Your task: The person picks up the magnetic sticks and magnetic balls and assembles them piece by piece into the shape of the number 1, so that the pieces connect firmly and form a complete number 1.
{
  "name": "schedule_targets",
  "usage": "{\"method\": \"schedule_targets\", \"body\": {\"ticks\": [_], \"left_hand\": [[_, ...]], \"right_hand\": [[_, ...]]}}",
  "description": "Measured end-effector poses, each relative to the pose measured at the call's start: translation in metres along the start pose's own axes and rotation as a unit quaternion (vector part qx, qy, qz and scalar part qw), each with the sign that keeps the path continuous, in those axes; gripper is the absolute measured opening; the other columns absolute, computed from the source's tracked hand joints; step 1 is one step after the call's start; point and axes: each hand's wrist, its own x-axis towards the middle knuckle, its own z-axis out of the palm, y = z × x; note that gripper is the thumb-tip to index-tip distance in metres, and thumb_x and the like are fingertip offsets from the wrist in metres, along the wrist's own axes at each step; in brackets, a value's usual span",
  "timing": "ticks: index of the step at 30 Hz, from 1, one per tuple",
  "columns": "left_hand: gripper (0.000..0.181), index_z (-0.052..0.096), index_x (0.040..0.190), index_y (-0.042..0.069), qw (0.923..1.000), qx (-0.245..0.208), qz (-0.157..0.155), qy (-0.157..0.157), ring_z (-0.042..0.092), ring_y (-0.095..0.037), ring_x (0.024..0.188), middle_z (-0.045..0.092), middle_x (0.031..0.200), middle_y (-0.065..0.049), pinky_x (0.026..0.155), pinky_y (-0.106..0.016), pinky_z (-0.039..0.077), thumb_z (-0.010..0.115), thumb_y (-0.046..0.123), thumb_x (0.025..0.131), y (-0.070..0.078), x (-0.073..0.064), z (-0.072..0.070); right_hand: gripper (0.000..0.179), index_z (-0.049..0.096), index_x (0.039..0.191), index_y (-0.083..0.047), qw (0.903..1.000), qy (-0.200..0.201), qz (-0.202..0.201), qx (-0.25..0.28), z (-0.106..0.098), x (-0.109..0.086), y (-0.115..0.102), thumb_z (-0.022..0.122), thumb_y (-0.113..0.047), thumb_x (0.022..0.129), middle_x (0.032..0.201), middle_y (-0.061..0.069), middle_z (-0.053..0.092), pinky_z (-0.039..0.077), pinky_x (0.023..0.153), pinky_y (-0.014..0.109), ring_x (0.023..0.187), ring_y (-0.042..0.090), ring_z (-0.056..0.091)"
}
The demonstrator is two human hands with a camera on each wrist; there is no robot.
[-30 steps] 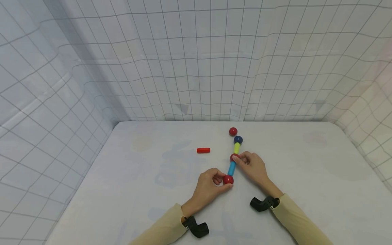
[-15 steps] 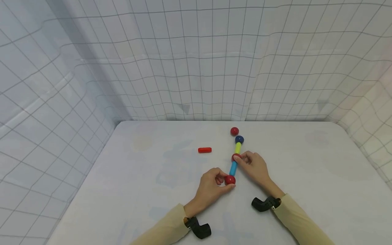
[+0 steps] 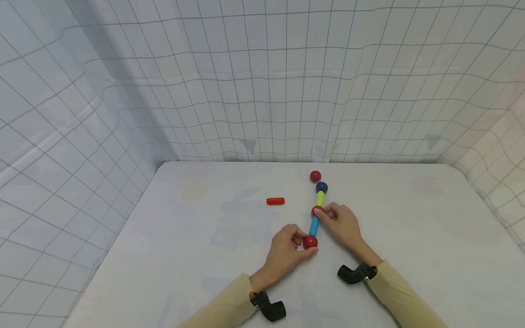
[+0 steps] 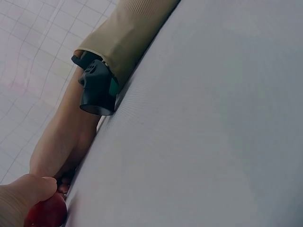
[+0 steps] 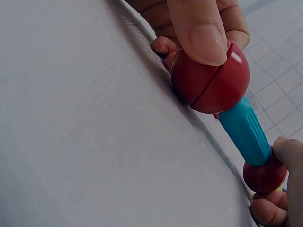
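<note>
A straight chain of balls and sticks lies on the white table. My left hand (image 3: 284, 253) pinches the near red ball (image 3: 310, 242) between thumb and fingers; a seam runs round this ball in the right wrist view. A light-blue stick (image 5: 245, 132) joins it to the middle red ball (image 5: 265, 176), which my right hand (image 3: 340, 224) pinches and partly hides. Beyond that, a yellow stick (image 3: 320, 198) leads to a dark-blue ball (image 3: 321, 187) at the chain's far end. In the left wrist view, my left thumb (image 4: 33, 191) presses against the near red ball.
Just behind the dark-blue ball sits a loose red ball (image 3: 315, 176). A red stick (image 3: 275, 201) lies apart, left of the chain. White grid-patterned curtains (image 3: 246, 91) hang behind the table (image 3: 184, 246) and along both sides.
The view shifts slightly, carrying everything a little to the right in the head frames. Both hands keep their hold on the same two red balls.
</note>
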Motion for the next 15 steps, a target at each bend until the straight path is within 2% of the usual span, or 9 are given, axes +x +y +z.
{"method": "schedule_targets", "body": {"ticks": [15], "left_hand": [[0.033, 0.062, 0.092, 0.012, 1.0, 0.006, 0.001, 0.002, 0.054, -0.012, 0.07, 0.057, 0.081, 0.0, 0.062, -0.019, 0.044, 0.085, 0.023, 0.072, 0.0031, 0.0006, 0.0013]], "right_hand": [[0.031, 0.067, 0.085, -0.008, 1.0, 0.004, -0.004, 0.003, 0.0007, 0.0003, 0.0014, 0.067, -0.039, 0.087, 0.063, -0.003, 0.051, 0.032, 0.056, 0.032, 0.065, 0.017, 0.043]]}}
